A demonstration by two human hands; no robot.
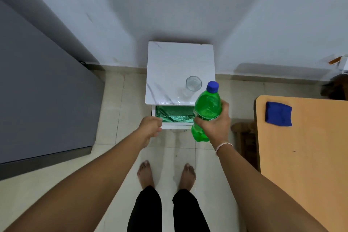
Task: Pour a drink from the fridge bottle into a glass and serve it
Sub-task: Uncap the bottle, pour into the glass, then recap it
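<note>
A green plastic bottle (206,108) with a blue cap is held upright in my right hand (216,126), in front of the small white marble-top cabinet (169,66). An empty clear glass (193,84) stands on the cabinet top near its front right corner, just left of the bottle cap. My left hand (150,128) is curled at the front left corner of the cabinet's pulled-out drawer (174,118), which is lined with green plastic; whether it grips the drawer edge I cannot tell.
The grey fridge (43,90) stands shut on the left. A tan table (305,156) with a folded blue cloth (278,114) is on the right. A wooden stool leg (243,128) sits between cabinet and table. White wall behind; my bare feet on the tiled floor.
</note>
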